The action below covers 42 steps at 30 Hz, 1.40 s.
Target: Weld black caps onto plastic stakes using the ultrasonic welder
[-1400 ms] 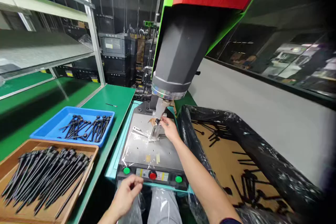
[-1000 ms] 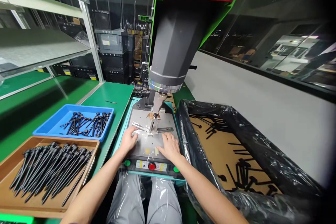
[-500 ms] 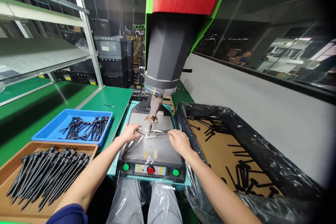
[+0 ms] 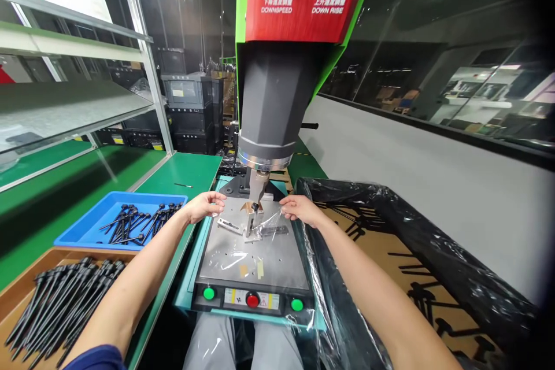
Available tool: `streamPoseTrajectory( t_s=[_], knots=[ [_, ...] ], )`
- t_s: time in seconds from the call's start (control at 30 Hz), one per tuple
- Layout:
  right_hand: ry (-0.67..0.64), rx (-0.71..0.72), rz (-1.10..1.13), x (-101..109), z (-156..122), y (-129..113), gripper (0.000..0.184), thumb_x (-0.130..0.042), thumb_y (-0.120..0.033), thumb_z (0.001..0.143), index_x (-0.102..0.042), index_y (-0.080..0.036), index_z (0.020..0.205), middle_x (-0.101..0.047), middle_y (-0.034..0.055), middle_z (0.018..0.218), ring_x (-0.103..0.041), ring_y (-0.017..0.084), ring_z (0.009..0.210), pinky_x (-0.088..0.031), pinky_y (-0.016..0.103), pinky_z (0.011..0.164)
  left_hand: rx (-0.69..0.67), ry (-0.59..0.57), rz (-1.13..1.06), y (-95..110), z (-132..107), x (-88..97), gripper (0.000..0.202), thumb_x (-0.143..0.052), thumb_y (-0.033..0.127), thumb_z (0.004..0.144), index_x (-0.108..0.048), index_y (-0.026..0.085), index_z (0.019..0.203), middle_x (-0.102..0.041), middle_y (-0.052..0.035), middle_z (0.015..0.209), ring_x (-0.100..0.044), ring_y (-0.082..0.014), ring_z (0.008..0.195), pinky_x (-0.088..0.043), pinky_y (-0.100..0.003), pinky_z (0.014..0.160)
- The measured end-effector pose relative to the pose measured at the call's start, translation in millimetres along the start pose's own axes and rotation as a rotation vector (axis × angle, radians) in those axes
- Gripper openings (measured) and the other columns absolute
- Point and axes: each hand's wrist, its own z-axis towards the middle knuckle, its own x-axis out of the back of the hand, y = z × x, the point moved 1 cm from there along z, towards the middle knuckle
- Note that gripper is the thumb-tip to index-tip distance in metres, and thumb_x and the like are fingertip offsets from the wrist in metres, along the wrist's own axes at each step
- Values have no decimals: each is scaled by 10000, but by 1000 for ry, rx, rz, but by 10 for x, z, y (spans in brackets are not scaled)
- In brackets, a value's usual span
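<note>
My left hand [image 4: 206,207] hovers above the left back part of the metal work plate [image 4: 217,266], fingers loosely curled and apart, with nothing visible in them. On the other side my right hand [image 4: 301,210] has thumb and fingertips pressed together; a shiny, see-through streak runs from them toward the fixture, and what they hold cannot be made out. Between the hands stands the small metal fixture [image 4: 250,225], a black knob-like part [image 4: 255,207] at its top just below the machine's metal horn [image 4: 259,185]. A slotted metal bar [image 4: 229,225] lies left of the fixture.
A blue tray [image 4: 71,238] and a brown tray [image 4: 21,269] with black long-stemmed parts stand at left. At right is a carton lined with black plastic [image 4: 381,196], holding similar parts. The red machine head [image 4: 299,23] overhangs the plate; green buttons [image 4: 208,293] line its front.
Both hands have moved away from the fixture, the left to the left and the right to the right and up. The view has tilted slightly upward.
</note>
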Motion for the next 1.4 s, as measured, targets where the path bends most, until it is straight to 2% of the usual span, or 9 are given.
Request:
streamPoseTrajectory(
  t_s=[0.13, 0.23, 0.4, 0.5, 0.63, 0.83, 1.0, 1.17, 1.4],
  knots=[
    [-14, -6, 28, 1, 130, -35, 237, -744, -284, 708, -633, -168, 881, -678, 14, 667, -555, 105, 486, -379, 190, 407, -31, 71, -73, -40, 105, 48, 621, -939, 271, 473, -644, 130, 1001, -651, -25, 797, -609, -116, 640, -500, -267, 633],
    [-32, 11, 28, -10, 201, -44, 223, -748, -326, 711, -644, -166, 826, -681, 19, 682, -516, 86, 474, -349, 183, 393, -109, 121, 88, -101, 152, 61, 591, -890, 408, 556, -656, 130, 1023, -698, -81, 902, -658, -175, 781, -522, -320, 740],
    [-84, 40, 1, -45, 234, -64, 223, -744, -360, 713, -662, -157, 755, -660, 20, 641, -504, 84, 473, -339, 179, 392, -173, -58, 570, -205, 154, -57, 795, -856, 451, 565, -605, 171, 1265, -623, -168, 1281, -558, -314, 1205, -439, -423, 990],
    [-92, 47, -17, -41, 233, -80, 219, -739, -361, 720, -664, -156, 744, -649, 14, 619, -497, 83, 466, -336, 178, 388, -108, -122, 667, -281, 186, -109, 829, -893, 381, 478, -626, 172, 1235, -706, -104, 1063, -644, -270, 992, -472, -350, 872],
    [-94, 47, -36, 12, 246, -83, 206, -735, -350, 727, -672, -154, 742, -647, 9, 602, -490, 83, 460, -340, 181, 395, -79, -88, 599, -316, 243, -71, 399, -834, 389, 538, -678, 147, 815, -615, 16, 619, -585, -165, 617, -428, -263, 618],
    [-71, 42, -48, 97, 341, -55, 245, -745, -373, 720, -685, -146, 789, -680, 39, 653, -509, 92, 478, -356, 189, 404, -89, -86, 406, -95, 208, 92, 368, -826, 429, 589, -613, 146, 689, -621, -4, 622, -577, -133, 602, -447, -257, 629],
    [0, 50, -42, 65, 521, -13, 240, -723, -389, 732, -657, -160, 757, -662, 29, 643, -508, 91, 484, -353, 186, 409, -13, 97, 109, 18, 323, 122, 457, -868, 447, 516, -569, 151, 693, -631, -20, 632, -592, -136, 589, -458, -250, 583],
    [118, 64, -59, 31, 744, 102, 243, -701, -403, 751, -622, -176, 715, -640, 11, 628, -497, 91, 487, -348, 186, 420, -55, 222, 107, 37, 580, 118, 456, -842, 465, 547, -530, 166, 694, -577, 23, 588, -539, -100, 519, -466, -242, 556],
    [206, 76, -89, 6, 995, 305, 311, -669, -485, 753, -576, -195, 690, -619, -10, 602, -480, 96, 450, -352, 202, 412, -140, 353, 189, 32, 943, 191, 400, -811, 446, 603, -536, 160, 650, -560, 19, 570, -483, -82, 435, -314, -192, 402]
  ],
)
